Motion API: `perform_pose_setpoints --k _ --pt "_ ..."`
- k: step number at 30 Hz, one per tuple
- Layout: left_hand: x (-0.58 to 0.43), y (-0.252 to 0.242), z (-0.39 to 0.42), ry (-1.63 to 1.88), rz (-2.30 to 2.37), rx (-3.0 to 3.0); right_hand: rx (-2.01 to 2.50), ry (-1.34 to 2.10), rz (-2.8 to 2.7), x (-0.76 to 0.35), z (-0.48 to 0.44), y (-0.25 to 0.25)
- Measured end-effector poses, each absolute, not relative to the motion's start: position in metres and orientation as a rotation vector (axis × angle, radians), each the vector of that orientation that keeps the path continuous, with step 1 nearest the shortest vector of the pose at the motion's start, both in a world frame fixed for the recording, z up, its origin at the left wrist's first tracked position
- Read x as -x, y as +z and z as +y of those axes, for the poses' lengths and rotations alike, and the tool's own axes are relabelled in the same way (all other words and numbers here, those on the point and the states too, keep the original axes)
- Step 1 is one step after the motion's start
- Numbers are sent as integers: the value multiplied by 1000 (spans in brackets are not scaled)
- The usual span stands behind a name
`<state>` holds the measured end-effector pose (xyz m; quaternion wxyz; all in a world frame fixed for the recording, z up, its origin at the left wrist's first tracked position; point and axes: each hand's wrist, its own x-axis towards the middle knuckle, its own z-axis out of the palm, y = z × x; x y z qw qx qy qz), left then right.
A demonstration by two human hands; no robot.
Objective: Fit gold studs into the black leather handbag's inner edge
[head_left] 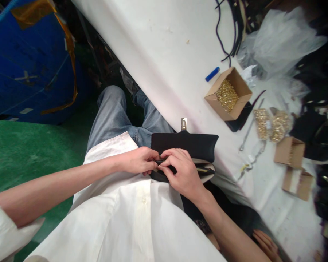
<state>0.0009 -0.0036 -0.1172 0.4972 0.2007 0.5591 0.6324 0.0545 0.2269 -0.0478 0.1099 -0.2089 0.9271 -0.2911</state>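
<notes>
A black leather flap bag (184, 144) is held with its long axis running 9 to 3 o'clock. A small dark tab (164, 162) is pinched by the left hand (139, 161); the right hand (182, 171), nearer the bag's middle, is curled over it.

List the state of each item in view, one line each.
Left hand, pinching a dark strip at the bag's opening
Right hand, pinching the same strip
Black flap bag, open on the lap, pale lining showing
Metal clasp tab, upright at the flap edge
Cardboard box, open, filled with gold-coloured metal parts
Blue lighter, lying on the white table
Clear plastic bag, crumpled
</notes>
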Motion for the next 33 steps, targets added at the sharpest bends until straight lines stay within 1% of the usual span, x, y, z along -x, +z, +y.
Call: perform_pose_setpoints --k 16,23,29,31,33 --pt "-1 -114 3 1525 1346 -484 425 -831 2734 -56 217 -39" --pt "-4 -120 8 1625 1264 -423 433 -802 2779 -58 219 -41" --pt "-13 -114 2 1774 1152 -318 572 -716 2792 -55 227 -29" --pt "-21 -112 -2 1818 1253 -362 582 -686 2794 -56 227 -23" --pt "-29 -109 -6 1854 1467 -449 558 -692 2803 -57 225 -17"
